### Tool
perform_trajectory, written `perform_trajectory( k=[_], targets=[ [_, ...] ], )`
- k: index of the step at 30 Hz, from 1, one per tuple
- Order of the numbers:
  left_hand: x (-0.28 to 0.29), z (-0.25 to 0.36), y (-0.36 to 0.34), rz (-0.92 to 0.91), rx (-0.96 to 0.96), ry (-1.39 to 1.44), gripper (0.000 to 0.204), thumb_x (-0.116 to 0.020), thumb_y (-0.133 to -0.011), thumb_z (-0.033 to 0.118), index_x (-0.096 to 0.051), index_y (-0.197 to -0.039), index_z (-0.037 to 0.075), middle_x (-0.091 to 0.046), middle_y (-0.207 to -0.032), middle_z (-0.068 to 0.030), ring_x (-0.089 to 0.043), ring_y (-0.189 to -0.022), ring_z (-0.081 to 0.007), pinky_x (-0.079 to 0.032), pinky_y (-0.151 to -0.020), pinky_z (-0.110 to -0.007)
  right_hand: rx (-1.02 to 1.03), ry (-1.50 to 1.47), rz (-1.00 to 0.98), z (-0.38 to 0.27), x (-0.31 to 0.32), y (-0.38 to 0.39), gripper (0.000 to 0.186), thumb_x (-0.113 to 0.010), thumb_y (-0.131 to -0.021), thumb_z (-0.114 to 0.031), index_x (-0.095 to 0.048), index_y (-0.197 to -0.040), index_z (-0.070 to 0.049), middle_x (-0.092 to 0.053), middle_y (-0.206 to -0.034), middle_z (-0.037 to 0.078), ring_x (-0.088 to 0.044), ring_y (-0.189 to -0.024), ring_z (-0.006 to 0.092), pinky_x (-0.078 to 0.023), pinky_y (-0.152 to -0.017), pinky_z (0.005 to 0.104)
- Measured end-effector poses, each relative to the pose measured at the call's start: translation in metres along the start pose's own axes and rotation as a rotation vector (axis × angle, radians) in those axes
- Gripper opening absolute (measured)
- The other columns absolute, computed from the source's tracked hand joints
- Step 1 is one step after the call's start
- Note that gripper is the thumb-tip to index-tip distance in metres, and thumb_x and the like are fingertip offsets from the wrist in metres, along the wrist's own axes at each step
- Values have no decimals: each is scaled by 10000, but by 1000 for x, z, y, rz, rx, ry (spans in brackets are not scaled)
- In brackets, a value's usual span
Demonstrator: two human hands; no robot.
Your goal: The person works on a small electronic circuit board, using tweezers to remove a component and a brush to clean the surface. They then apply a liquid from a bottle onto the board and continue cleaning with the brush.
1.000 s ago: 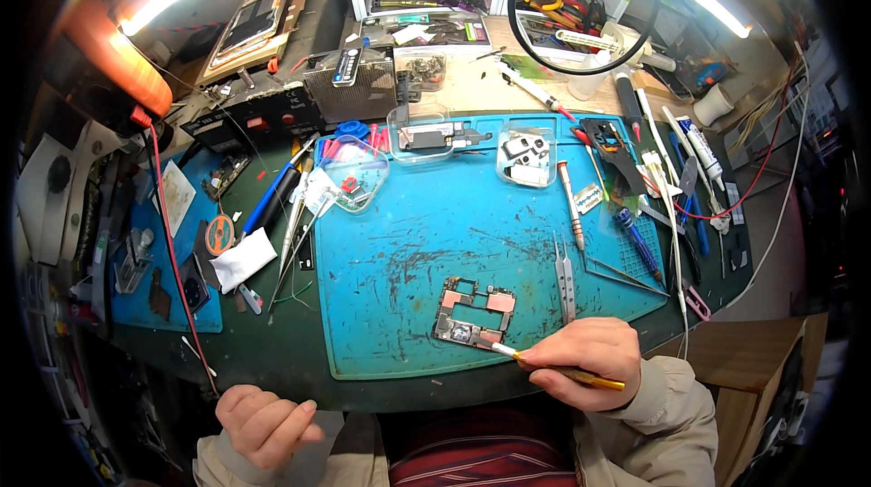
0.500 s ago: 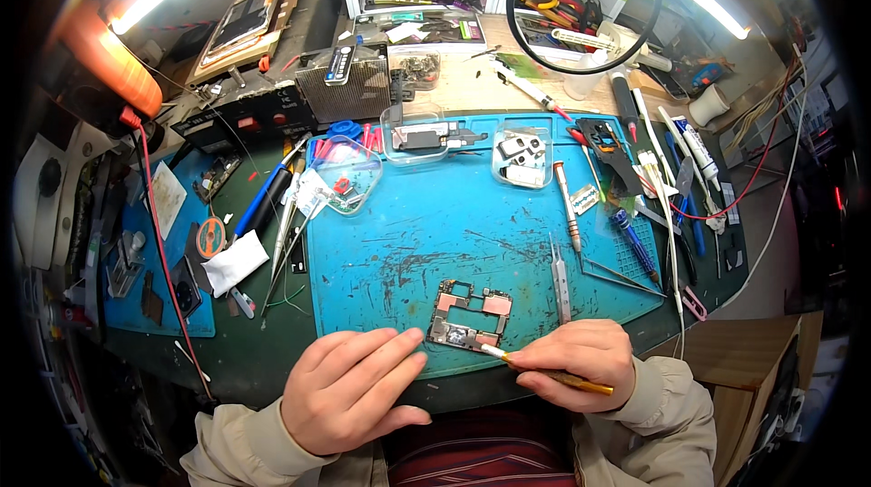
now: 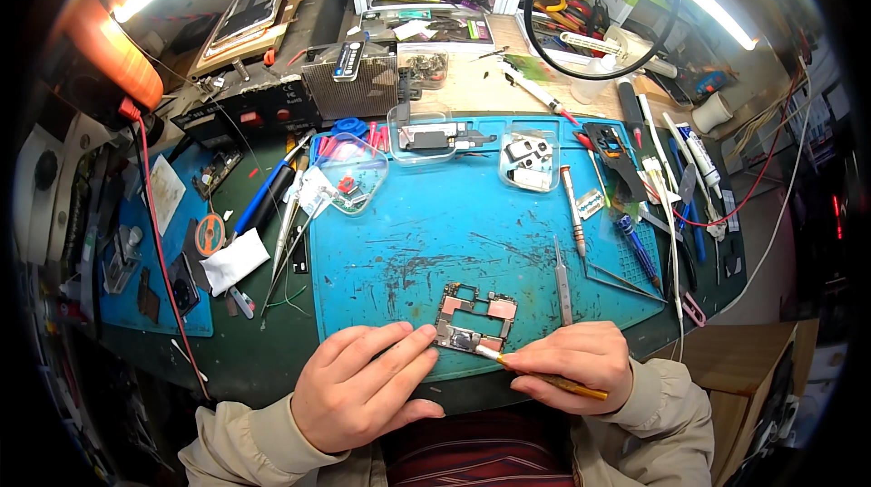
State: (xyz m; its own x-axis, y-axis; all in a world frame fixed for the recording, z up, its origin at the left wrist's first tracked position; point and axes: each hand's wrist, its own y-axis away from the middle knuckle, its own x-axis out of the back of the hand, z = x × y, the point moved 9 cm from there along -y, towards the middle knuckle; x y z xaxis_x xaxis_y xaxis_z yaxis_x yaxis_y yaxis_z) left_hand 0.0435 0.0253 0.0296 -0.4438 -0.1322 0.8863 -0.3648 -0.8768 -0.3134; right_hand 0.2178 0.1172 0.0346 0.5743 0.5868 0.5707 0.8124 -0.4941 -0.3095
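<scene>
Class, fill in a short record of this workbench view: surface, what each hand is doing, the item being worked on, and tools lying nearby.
Surface: blue work mat
Left hand: fingertips rest beside the circuit board
Right hand: holds a thin yellow-handled tool, white tip on the board
Nearby: tweezers, screwdriver, clear parts trays

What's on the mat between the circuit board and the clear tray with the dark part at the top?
Nothing: in the head view the mat is bare, only scuffed, between the circuit board and the clear tray.
</scene>
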Motion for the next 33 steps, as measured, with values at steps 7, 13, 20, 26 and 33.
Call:
perform_trajectory(
  k=[7, 13, 20, 26, 33],
  targets=[
    [1, 0, -1, -10, 8, 6, 493, -775, -943, 443, -756, -1206, 26, -749, -1316, -107, -696, -1205, -270, -524, -993, -393, -4, -60, 68, 3, 6, 3, 301, -893, -850, -87, -805, -1135, -49, -804, -925, 104, -762, -717, 248, -584, -607, 319],
    [1, 0, -2, -12, 14, 9, 490, -793, -932, 417, -752, -1223, 25, -747, -1314, -103, -694, -1215, -260, -517, -1009, -380, 9, -4, 16, 1, 4, 4, 295, -894, -847, -89, -811, -1128, -55, -804, -916, 96, -763, -712, 236, -580, -600, 317],
    [1, -1, -1, -11, 20, 17, 476, -793, -935, 405, -752, -1223, 28, -747, -1316, -97, -694, -1214, -256, -517, -1007, -379, 27, 25, -11, -2, -1, -1, 314, -900, -849, -105, -809, -1146, -56, -808, -937, 99, -766, -724, 239, -584, -608, 319],
    [1, 0, -1, -4, 16, 8, 469, -793, -936, 402, -753, -1220, 31, -747, -1320, -97, -695, -1214, -255, -517, -1006, -377, 15, 19, 10, -1, 2, 3, 338, -909, -847, -125, -803, -1160, -53, -810, -952, 104, -769, -735, 244, -585, -611, 319],
    [2, 0, -1, 1, 17, 16, 463, -806, -927, 385, -753, -1218, 29, -746, -1320, -96, -695, -1212, -255, -518, -1005, -377, 6, 44, -8, -3, 0, -2, 321, -903, -856, -126, -803, -1151, -50, -812, -952, 107, -773, -743, 245, -590, -619, 324]
  ],
)
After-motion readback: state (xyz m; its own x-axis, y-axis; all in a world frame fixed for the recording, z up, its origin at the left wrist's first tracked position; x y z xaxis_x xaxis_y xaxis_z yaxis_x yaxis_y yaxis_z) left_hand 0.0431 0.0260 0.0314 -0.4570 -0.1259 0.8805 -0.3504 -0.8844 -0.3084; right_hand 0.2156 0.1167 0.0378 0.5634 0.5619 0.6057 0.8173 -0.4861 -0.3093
